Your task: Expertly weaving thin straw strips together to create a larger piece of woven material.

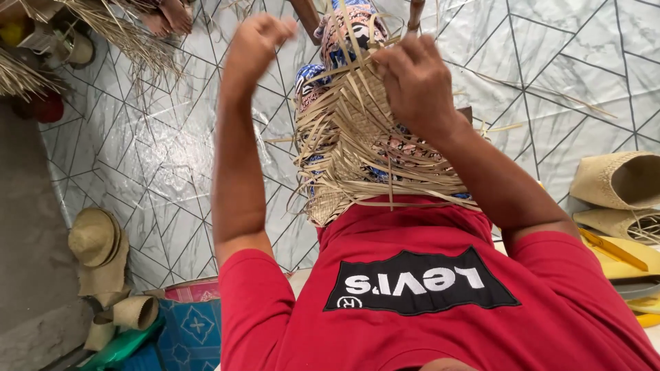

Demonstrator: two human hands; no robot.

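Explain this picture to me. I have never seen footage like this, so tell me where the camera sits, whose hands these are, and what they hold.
There is no machine here. One camera sits on a person's head and looks down over their red shirt at their own two bare hands. On their lap lies a half-woven piece of pale straw with loose strips sticking out, over patterned cloth. The right hand rests on top of the weaving, fingers pressing into the strips. The left hand is raised and closed in a fist; whether it pinches a strip is too fine to tell. The floor is tiled with a line pattern. Finished straw hats lie on the picture's left, more woven pieces on the right, and loose straw at the top.
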